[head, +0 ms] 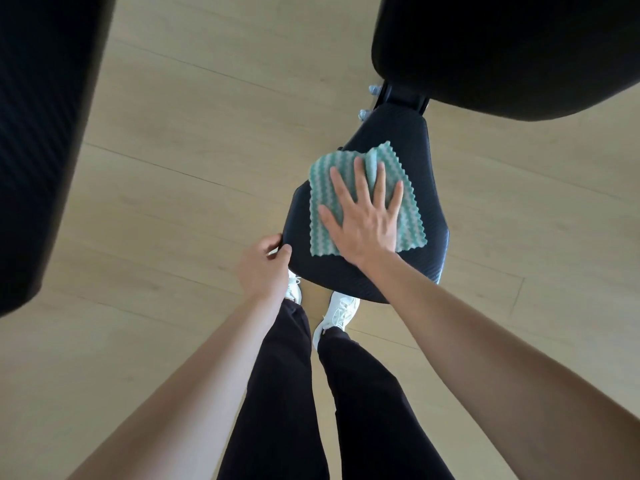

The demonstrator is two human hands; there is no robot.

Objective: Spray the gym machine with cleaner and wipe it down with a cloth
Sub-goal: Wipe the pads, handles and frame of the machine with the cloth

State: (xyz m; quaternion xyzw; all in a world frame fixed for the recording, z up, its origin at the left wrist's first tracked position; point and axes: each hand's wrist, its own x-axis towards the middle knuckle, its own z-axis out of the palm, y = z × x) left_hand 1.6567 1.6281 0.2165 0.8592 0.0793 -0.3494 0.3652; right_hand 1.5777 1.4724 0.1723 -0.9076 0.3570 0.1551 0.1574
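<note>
A black padded seat [426, 216] of the gym machine sits below me, wider at the near end. A green-and-white striped cloth [322, 188] lies spread on it. My right hand [363, 216] presses flat on the cloth with straight, spread fingers. At the seat's near left corner my left hand [263, 265] grips the edge, thumb and fingers curled round it. No spray bottle is in view.
A large black back pad [502, 50] hangs at the top right, joined to the seat by a bracket [401, 97]. Another black pad [45, 126] fills the left edge. Light wood floor [194, 168] lies all around. My legs and white shoes [341, 311] stand just under the seat.
</note>
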